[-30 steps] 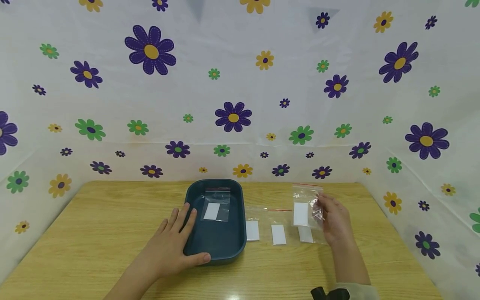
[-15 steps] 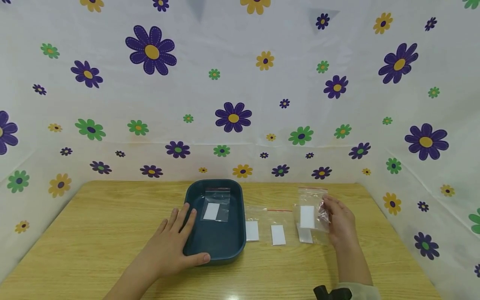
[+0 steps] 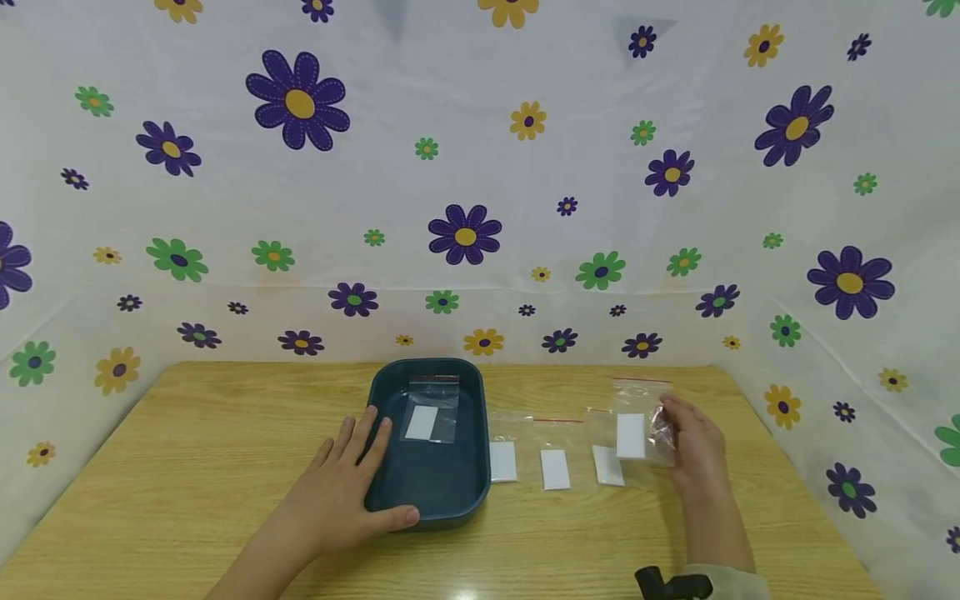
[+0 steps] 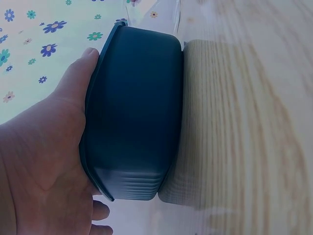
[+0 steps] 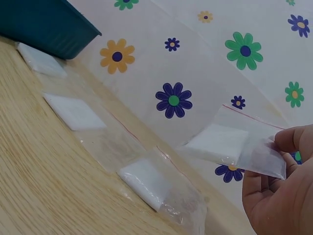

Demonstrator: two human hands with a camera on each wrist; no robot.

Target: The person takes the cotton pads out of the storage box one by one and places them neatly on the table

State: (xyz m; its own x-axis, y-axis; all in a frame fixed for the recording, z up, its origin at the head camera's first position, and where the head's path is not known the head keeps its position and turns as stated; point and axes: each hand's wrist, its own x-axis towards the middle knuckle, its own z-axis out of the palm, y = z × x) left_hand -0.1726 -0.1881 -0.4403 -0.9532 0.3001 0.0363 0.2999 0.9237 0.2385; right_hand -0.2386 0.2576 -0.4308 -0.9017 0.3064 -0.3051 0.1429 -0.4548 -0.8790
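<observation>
My right hand [image 3: 697,446] pinches the side edge of a clear zip bag [image 3: 631,435] with a white flat piece inside, raised above the table at the right. In the right wrist view, thumb and fingers grip the corner of that zip bag [image 5: 261,156]. My left hand [image 3: 337,496] lies spread over the left rim of a dark teal tray [image 3: 427,487], fingers straight, thumb at the near edge. Inside the tray lies one similar bag [image 3: 422,422]. To its right, bags rest in a row: the first [image 3: 503,462], second [image 3: 555,469] and third [image 3: 608,465].
The wooden table [image 3: 210,442] ends at a white flowered cloth [image 3: 465,150] hanging at the back and sides. A dark strap [image 3: 672,585] shows at the right wrist, by a light sleeve [image 3: 727,582].
My right hand has moved to the right and slightly down with the bag, uncovering more of the third bag. My left hand and the tray stay in place.
</observation>
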